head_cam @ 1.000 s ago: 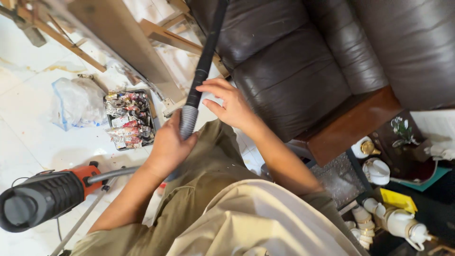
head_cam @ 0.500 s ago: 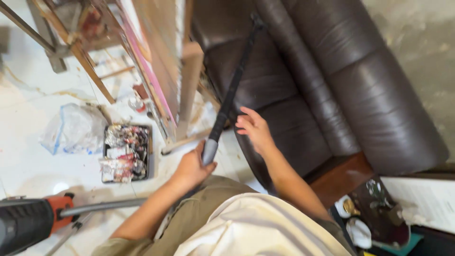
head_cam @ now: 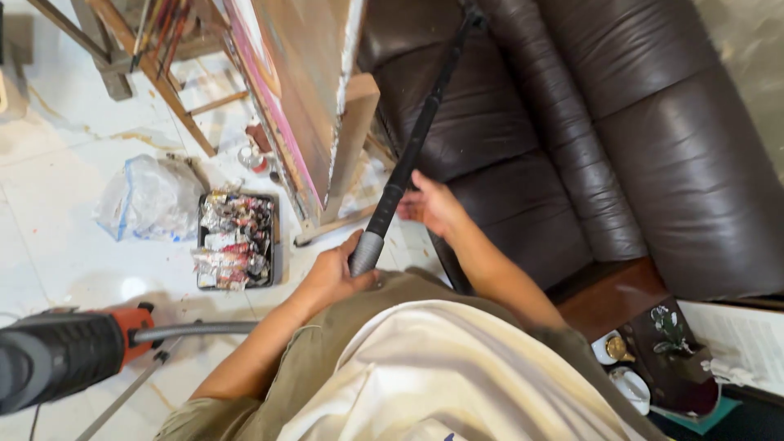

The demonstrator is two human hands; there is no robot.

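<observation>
A long black vacuum wand (head_cam: 416,143) with a grey collar runs from my lap up onto the dark brown leather sofa (head_cam: 523,139), its far end near the top of the seat cushion. My left hand (head_cam: 331,278) is closed around the grey collar at the wand's lower end. My right hand (head_cam: 431,204) rests against the wand a little higher up, fingers spread and loosely touching it. A black and orange vacuum body (head_cam: 57,355) with a grey hose lies on the floor at the lower left.
A wooden easel with a canvas (head_cam: 310,106) stands left of the sofa. A black tray of paint tubes (head_cam: 235,241) and a plastic bag (head_cam: 147,200) lie on the white tiled floor. A small dark side table (head_cam: 661,359) with cups is at the lower right.
The view has shifted, showing more of the sofa and easel. The wand now reaches farther up the seat cushion, and my right hand has opened against it.
</observation>
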